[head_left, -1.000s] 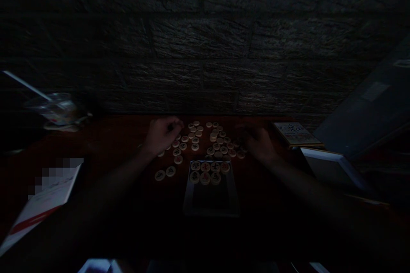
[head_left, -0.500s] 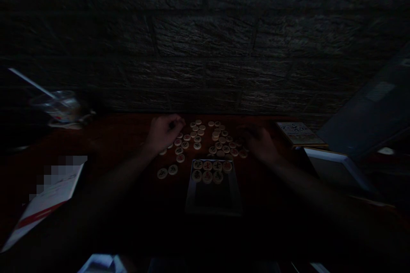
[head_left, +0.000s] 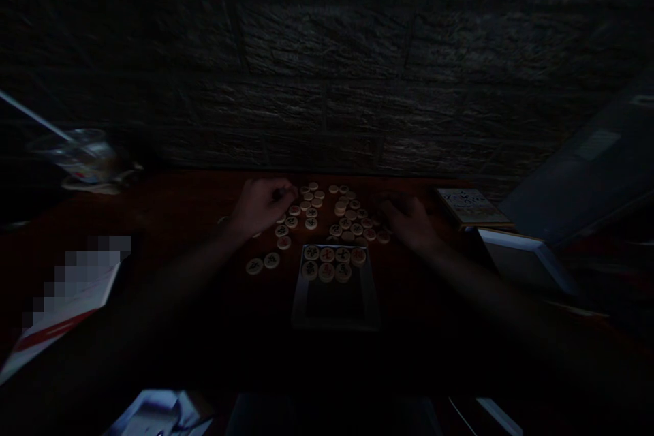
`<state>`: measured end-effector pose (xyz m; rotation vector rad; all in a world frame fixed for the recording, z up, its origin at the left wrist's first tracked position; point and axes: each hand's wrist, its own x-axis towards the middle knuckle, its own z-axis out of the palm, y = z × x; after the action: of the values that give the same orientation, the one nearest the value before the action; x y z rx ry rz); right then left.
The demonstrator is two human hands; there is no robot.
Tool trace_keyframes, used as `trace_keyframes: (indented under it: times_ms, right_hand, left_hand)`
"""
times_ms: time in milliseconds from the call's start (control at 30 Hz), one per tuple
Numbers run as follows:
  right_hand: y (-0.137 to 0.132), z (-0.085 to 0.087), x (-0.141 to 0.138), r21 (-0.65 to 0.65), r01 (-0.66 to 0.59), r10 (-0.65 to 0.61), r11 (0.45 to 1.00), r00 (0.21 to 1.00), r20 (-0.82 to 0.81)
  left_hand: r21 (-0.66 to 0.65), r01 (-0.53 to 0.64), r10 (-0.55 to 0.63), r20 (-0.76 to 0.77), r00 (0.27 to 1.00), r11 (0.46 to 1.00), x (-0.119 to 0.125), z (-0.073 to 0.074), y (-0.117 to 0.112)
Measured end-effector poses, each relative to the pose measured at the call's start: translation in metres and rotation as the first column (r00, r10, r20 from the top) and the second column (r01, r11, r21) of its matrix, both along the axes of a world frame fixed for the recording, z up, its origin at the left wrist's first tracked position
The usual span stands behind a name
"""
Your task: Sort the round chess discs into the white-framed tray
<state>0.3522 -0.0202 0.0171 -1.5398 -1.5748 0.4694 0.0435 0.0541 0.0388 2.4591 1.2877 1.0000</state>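
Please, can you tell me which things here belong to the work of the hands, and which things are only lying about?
In use:
- left hand
- right hand
- round Chinese chess pieces
- dark tray

Lying about:
- plastic cup with straw
- paper with red stripe
- patterned box
- white-edged frame

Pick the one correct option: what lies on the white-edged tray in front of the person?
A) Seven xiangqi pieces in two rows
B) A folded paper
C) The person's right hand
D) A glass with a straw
A. Seven xiangqi pieces lie on the far part of the white-edged tray, four in the far row and three in the near row.
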Motion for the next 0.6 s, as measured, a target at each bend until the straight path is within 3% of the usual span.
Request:
trace_keyframes:
  times_ms: [600]
  right_hand:
    - [-0.0021,0.0049,-0.0006,-0.002,0.011,-0.011,1.000,0.999,-0.033]
  left_hand:
    - [-0.004,-0.007,0.007,0.000,1.000,1.000,0.0005,-0.0002,-0.0001]
